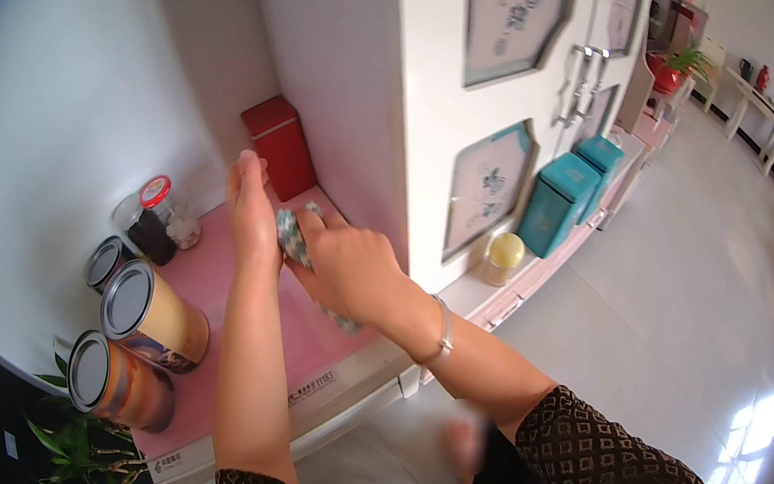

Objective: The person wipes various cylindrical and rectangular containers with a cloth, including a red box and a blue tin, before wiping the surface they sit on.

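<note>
My right hand [345, 264] grips a patterned cloth [293, 238] in grey-green and white, part of which hangs below the palm. Beside it, my left hand [251, 206] is raised on edge with its fingers extended, its palm side close to the cloth; whether it presses on the cloth cannot be told. Both hands are above a cabinet top with a pink cover [229, 297]. Behind them a red lidded tin [282, 152] stands in the corner. A bracelet circles my right wrist.
Large tins [159, 316] [122, 383], a smaller tin [108, 262] and glass jars [147, 234] [180, 221] stand at left. A leafy plant [87, 457] is beside the cabinet. Right of the hands are a white cabinet [443, 119], teal canisters [559, 203] and a yellow-topped jar [505, 257].
</note>
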Demonstrator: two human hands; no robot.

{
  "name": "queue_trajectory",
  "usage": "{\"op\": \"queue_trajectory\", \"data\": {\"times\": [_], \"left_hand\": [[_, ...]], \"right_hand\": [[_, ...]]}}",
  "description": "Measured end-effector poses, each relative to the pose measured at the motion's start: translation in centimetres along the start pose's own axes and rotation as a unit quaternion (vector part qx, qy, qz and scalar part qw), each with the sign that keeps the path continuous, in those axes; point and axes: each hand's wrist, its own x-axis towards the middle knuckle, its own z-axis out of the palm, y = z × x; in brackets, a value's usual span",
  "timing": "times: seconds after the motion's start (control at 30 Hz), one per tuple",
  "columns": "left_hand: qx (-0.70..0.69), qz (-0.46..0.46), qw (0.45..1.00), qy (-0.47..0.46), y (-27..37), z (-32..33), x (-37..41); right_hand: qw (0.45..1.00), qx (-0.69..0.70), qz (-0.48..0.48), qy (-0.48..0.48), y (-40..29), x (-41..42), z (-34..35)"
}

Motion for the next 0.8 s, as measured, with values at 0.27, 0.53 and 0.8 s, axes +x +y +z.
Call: {"op": "queue_trajectory", "data": {"times": [0.27,0.53,0.8], "left_hand": [[-0.016,0.232,0.943,-0.238,1.0,3.8,-15.5],[0.056,0.13,0.895,-0.423,-4.9,13.8,-22.1],[0.173,0.049,0.892,-0.414,-8.6,20.7,-21.2]], "right_hand": [[0.97,0.168,0.127,0.122,7.7,-12.9,-11.3],[0.842,0.36,0.179,0.359,23.0,-16.6,-13.9],[0.84,0.385,0.208,0.32,29.9,-13.6,-11.2]]}}
